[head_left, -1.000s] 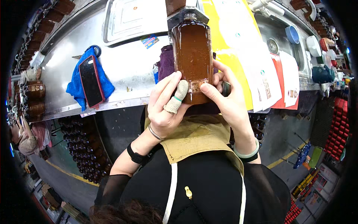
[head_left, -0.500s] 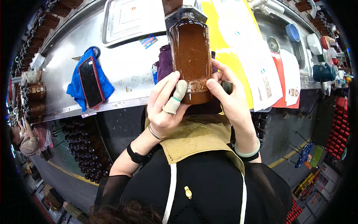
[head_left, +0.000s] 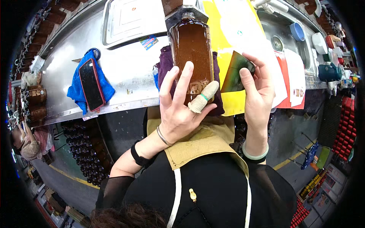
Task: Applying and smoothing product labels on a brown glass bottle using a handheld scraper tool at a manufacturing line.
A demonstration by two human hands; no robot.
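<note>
A brown glass bottle [head_left: 192, 41] with a patterned band near its base lies on a dark purple cloth [head_left: 166, 60], its neck pointing away from me. Over the bottle's lower part rests my left hand [head_left: 182, 102], fingers spread and nothing gripped. One of its fingers wears a pale knitted finger cover [head_left: 204, 97] with a green band. To the right of the bottle, apart from it, my right hand [head_left: 256, 83] pinches a thin, dark, shiny flat piece [head_left: 236, 74] with a greenish sheen between thumb and fingers. What that piece is made of I cannot tell.
A grey metal block [head_left: 186, 13] stands at the bottle's neck. On the steel bench, a phone [head_left: 91, 83] lies on a blue cloth [head_left: 76, 91] at left, behind it a metal tray [head_left: 104, 32]. Yellow sheeting [head_left: 232, 102], white papers and a sink [head_left: 304, 49] are at right.
My right hand has left the bottle and moved right, bringing the dark flat piece into full view. My left hand has shifted right across the bottle and its fingers have spread.
</note>
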